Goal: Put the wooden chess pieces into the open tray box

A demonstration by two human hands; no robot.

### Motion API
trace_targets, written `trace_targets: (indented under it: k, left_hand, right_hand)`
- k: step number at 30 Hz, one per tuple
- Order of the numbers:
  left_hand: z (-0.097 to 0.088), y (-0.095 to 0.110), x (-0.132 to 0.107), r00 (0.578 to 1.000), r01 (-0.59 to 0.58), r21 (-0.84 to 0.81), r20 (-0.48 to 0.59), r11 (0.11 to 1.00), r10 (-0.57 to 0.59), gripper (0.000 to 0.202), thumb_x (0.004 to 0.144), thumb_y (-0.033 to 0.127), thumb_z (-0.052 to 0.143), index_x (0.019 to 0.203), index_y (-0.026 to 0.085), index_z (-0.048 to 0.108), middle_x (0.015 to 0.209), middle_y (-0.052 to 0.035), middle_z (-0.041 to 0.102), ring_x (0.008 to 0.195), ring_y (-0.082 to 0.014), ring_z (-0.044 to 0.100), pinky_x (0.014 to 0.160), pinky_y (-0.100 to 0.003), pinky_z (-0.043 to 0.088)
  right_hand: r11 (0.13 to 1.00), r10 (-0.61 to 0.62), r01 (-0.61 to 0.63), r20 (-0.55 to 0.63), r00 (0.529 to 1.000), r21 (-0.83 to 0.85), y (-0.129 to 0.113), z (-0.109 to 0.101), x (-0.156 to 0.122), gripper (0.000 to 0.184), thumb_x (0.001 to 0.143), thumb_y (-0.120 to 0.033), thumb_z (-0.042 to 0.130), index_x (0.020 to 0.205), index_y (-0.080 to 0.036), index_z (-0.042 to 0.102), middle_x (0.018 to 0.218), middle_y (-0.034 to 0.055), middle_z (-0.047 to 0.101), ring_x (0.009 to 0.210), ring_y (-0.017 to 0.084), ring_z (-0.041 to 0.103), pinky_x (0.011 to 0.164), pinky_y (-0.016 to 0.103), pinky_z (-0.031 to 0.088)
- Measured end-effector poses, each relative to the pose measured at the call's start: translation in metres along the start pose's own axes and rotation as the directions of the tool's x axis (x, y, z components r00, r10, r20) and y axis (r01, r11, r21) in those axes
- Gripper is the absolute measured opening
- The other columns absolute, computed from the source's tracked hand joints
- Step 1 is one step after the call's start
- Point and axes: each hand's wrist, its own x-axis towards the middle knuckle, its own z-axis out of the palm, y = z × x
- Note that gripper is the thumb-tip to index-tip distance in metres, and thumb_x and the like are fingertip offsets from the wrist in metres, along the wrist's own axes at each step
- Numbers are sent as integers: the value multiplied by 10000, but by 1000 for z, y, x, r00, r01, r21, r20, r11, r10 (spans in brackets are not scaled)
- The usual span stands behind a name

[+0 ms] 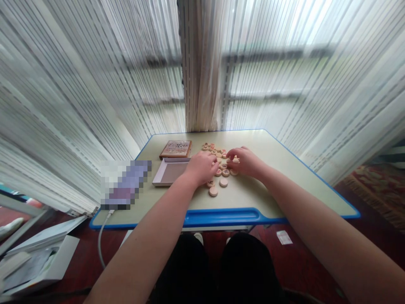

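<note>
Round wooden Chinese chess pieces [225, 172], several with red or dark characters, lie in a loose cluster at the middle of the table. At the cluster's left side is my left hand [202, 166], its fingers curled together and touching pieces; what they hold, if anything, is hidden. My right hand [245, 161] reaches in from the right, with bent fingers spread apart over the pieces. A pale piece shows between its fingers, and I cannot see a firm grip on it. Two plain-faced pieces [223, 182] [213, 191] lie nearer to me.
A shallow open box tray [158, 179] stands left of the pieces, partly behind my left arm. Its printed lid [176, 149] lies behind it. A blurred-out device [128, 183] with a white cable [101, 240] is at the table's left edge. Curtains [202, 84] hang behind the table.
</note>
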Motion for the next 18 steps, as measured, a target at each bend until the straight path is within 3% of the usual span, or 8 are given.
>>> trace_targets:
  k: [5, 12, 15, 18]
  left_hand:
    - [-1, 0, -1, 1000, -25, -23, 16, 999, 25, 317, 870, 336, 405, 906, 174, 675, 959, -84, 653, 959, -228, 545, 883, -359, 433]
    - [1, -1, 0, 998, -51, -43, 26, 998, 52, 333, 879, 345, 397, 925, 176, 680, 970, -76, 658, 973, -224, 555, 914, -361, 424]
    - [2, -1, 0, 998, -54, -44, 34, 998, 55, 344, 888, 353, 387, 942, 181, 681, 989, -73, 660, 988, -218, 557, 922, -352, 425]
    - [2, -1, -1, 998, -52, -47, 37, 998, 53, 348, 894, 354, 381, 953, 187, 681, 1004, -69, 663, 1009, -213, 557, 930, -342, 425]
  right_hand:
    - [996, 81, -81, 13, 997, 38, -9, -8, -2, 191, 789, -339, 572, 844, -208, 700, 801, 33, 706, 843, 213, 561, 754, 318, 439]
    - [959, 231, -243, -94, 968, -145, -1, -18, -1, 248, 793, -262, 486, 847, -185, 716, 858, 58, 711, 792, 199, 597, 727, 303, 428]
    - [910, 356, -352, -23, 934, -219, 2, -20, -1, 275, 778, -314, 489, 890, -206, 716, 888, 57, 709, 773, 197, 605, 637, 286, 417]
    - [891, 403, -375, 65, 913, -256, 2, -21, -1, 291, 759, -361, 513, 903, -213, 718, 900, 64, 707, 764, 192, 608, 591, 268, 401]
